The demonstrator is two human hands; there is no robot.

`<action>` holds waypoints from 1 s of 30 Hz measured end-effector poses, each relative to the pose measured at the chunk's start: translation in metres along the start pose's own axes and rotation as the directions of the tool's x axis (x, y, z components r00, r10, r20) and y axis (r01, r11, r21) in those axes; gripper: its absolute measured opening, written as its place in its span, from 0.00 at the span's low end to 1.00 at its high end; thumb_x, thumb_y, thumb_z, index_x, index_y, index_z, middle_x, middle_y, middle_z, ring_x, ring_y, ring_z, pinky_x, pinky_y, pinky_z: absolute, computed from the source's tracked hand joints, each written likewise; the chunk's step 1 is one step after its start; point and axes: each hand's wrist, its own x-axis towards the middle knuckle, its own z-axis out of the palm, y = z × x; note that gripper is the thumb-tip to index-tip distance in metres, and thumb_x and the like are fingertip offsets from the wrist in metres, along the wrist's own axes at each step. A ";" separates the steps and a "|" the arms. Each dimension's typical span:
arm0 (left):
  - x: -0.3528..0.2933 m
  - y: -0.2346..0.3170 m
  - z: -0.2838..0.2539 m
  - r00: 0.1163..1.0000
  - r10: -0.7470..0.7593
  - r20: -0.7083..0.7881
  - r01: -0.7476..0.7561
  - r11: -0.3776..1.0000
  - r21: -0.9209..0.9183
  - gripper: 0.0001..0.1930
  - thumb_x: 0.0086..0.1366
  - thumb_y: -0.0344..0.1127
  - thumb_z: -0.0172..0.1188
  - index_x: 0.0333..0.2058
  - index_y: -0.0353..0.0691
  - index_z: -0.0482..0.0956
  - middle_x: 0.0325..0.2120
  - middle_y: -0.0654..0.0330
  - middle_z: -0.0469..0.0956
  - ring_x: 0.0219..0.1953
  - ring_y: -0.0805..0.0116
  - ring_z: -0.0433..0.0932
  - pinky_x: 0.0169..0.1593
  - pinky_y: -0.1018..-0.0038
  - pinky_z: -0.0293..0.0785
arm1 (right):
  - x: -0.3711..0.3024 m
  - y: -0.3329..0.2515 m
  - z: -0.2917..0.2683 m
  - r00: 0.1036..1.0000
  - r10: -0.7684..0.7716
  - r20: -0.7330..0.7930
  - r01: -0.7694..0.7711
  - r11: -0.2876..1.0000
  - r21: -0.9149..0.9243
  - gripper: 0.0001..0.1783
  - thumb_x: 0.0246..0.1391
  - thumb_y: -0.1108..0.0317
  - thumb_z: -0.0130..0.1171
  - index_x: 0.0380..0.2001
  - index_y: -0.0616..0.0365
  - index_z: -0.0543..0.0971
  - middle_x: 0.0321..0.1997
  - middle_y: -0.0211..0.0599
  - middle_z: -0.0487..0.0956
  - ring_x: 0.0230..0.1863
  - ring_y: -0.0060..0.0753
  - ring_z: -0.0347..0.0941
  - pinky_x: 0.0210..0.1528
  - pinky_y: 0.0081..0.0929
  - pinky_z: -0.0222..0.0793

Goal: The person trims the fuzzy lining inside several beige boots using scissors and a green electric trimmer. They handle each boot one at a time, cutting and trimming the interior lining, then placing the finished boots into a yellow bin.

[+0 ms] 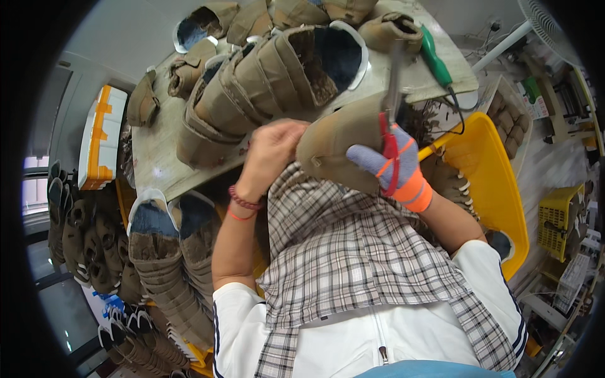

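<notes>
Between my hands, above my lap, is a khaki fabric shoe upper (340, 148). My left hand (275, 151), bare and somewhat blurred, has its fingers curled closed at the left edge of the upper. My right hand (394, 165) wears a grey and orange glove and is closed round the red-handled scissors (389, 151), whose blades point up and are smeared by motion. The gloved thumb lies against the upper. On the worktable (170, 173) in front, a nested row of khaki shoe uppers (258, 82) shows fuzzy lining and a blue inside with a white rim.
A green-handled tool (433, 57) with a black cord lies at the table's right. More uppers (391, 31) stand along the far side. A yellow bin (498, 183) is at my right. Nested uppers (157, 246) stand at my left, near a white foam box (104, 135).
</notes>
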 end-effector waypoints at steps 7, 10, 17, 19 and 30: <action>0.103 0.001 -0.122 0.820 0.563 -0.101 -0.114 0.334 0.936 0.21 0.58 0.55 0.52 0.45 0.52 0.78 0.48 0.61 0.72 0.51 0.59 0.68 0.53 0.64 0.59 | 0.106 0.067 -0.012 0.850 -0.399 -0.343 0.235 0.872 -0.430 0.20 0.42 0.68 0.67 0.38 0.63 0.72 0.26 0.37 0.75 0.23 0.28 0.69 0.28 0.26 0.67; 0.115 0.001 -0.127 0.964 0.249 -0.092 -0.067 0.565 0.822 0.25 0.56 0.61 0.52 0.48 0.56 0.75 0.50 0.65 0.71 0.52 0.61 0.69 0.54 0.62 0.59 | 0.135 0.063 -0.003 0.959 -0.236 -0.154 0.141 0.874 -0.465 0.21 0.41 0.67 0.68 0.39 0.62 0.73 0.29 0.38 0.77 0.29 0.26 0.72 0.34 0.25 0.68; 0.098 0.001 -0.124 0.948 0.307 -0.087 -0.152 0.673 0.724 0.23 0.55 0.56 0.55 0.46 0.53 0.77 0.45 0.62 0.74 0.48 0.58 0.71 0.52 0.67 0.65 | 0.187 0.103 0.022 0.977 -0.183 0.113 0.151 0.957 0.247 0.23 0.40 0.73 0.67 0.43 0.65 0.74 0.40 0.36 0.78 0.41 0.27 0.72 0.44 0.26 0.68; 0.097 0.001 -0.123 0.936 0.335 -0.105 -0.146 0.644 0.751 0.23 0.54 0.56 0.56 0.47 0.54 0.77 0.45 0.62 0.75 0.47 0.58 0.72 0.51 0.67 0.65 | 0.201 0.134 0.044 0.972 -0.220 0.085 0.183 0.932 0.314 0.20 0.42 0.73 0.65 0.41 0.65 0.74 0.38 0.36 0.78 0.41 0.29 0.72 0.45 0.28 0.68; 0.099 -0.028 -0.267 0.796 0.398 -0.455 0.254 0.464 0.849 0.14 0.53 0.39 0.60 0.39 0.45 0.78 0.43 0.55 0.72 0.50 0.56 0.68 0.52 0.61 0.65 | 0.136 0.140 0.014 0.972 -0.232 0.034 0.223 0.961 0.163 0.21 0.59 0.58 0.50 0.49 0.62 0.68 0.29 0.22 0.70 0.28 0.12 0.64 0.28 0.10 0.62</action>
